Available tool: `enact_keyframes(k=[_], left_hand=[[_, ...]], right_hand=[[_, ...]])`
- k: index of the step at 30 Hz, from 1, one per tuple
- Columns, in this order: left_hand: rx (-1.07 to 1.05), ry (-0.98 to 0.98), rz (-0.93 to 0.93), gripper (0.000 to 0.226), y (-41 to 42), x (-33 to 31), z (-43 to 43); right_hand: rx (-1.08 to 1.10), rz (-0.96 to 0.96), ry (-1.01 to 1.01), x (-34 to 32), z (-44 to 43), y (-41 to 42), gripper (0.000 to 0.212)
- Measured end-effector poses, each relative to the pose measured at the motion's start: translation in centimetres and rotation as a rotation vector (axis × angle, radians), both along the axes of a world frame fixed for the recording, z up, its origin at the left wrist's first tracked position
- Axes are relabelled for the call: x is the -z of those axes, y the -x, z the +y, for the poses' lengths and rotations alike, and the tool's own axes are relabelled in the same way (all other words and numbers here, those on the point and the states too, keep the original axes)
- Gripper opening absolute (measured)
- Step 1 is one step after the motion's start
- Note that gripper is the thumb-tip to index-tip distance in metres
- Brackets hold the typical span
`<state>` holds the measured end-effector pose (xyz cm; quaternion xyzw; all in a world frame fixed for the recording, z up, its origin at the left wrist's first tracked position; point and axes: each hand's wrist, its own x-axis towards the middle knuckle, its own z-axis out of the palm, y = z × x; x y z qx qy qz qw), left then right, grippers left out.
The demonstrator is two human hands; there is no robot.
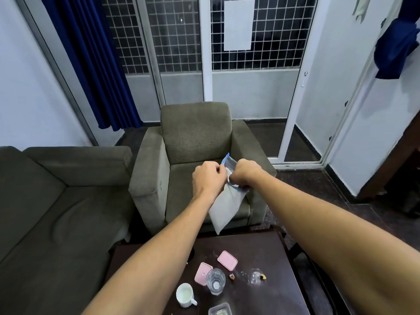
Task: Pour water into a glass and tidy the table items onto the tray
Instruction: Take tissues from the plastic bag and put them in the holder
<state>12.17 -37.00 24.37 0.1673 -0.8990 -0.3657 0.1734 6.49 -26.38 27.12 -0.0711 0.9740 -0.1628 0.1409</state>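
**Two hands on one bag, above the table**

Far left: grey-green sofa [56, 201]. Matching armchair [195, 133] straight ahead, beyond the table.

Left hand [208, 178]: raised in front of the armchair seat, back of the hand to the camera. Fingers curled in tight, pinching the top edge of the bag [225, 205]. Fingertips hidden behind the knuckles, so the exact pinch cannot be made out.

Bag: pale grey, soft, blue strip along its mouth. Hangs tilted from both hands, lower corner just over the far edge of the table [272, 298], not touching it.

Right hand [244, 176]: just beside the left, nearly knuckle to knuckle. Fingers closed into a fist round the bag's mouth; a blue-edged flap sticks up between the two hands.

Table, dark wood, left to right:
- White mug [185, 294], upright, handle toward the lower right.
- Pink lid [202, 273], tilted, just beside the glass; contact cannot be told.
- Glass [215, 280], clear, upright, near the table's middle. Whether it holds water cannot be told.
- Clear box [220, 310] at the bottom edge, cut off by the frame.
- Second lid [227, 260], pink, lying flat behind the glass.
- Small brown scrap [231, 276] right of the glass.
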Motion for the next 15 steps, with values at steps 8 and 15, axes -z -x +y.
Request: enact_keyframes(k=[8,15], left_hand=[[0.156,-0.154,0.040,0.030,0.4,1.1,0.1],[0.204,-0.403,0.016,0.032,1.0,1.2,-0.4]], right_hand=[[0.144,-0.182,0.128,1.4,0.3,0.8,0.022],[0.090,0.208,-0.143,1.9,0.1,0.5,0.022]])
